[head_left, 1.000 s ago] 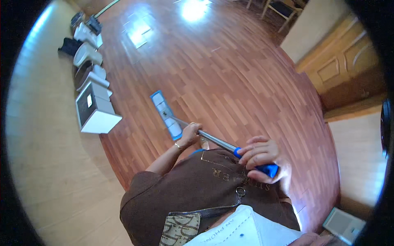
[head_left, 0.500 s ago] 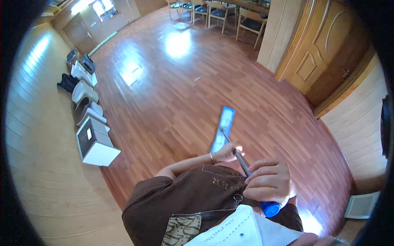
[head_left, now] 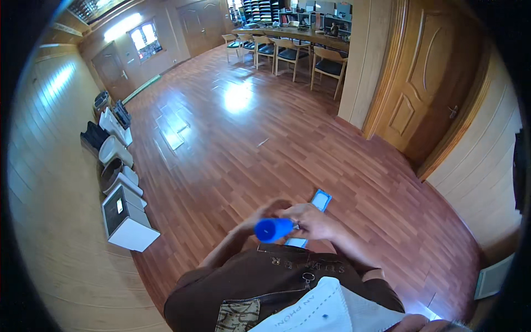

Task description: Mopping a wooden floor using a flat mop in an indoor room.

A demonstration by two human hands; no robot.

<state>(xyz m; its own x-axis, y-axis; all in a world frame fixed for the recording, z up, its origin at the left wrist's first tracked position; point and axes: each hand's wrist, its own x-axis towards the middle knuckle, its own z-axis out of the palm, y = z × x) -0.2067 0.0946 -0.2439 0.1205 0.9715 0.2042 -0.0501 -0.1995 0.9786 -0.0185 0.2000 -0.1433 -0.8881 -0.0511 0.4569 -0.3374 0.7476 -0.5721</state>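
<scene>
Mop handle (head_left: 274, 229) held end-on toward camera, frame centre; right hand (head_left: 312, 220) clamped on it, left hand (head_left: 264, 211) mostly hidden behind, grip unclear. Mop head (head_left: 314, 209) flat on floor (head_left: 232, 144) beyond hands, kept steerable.
</scene>
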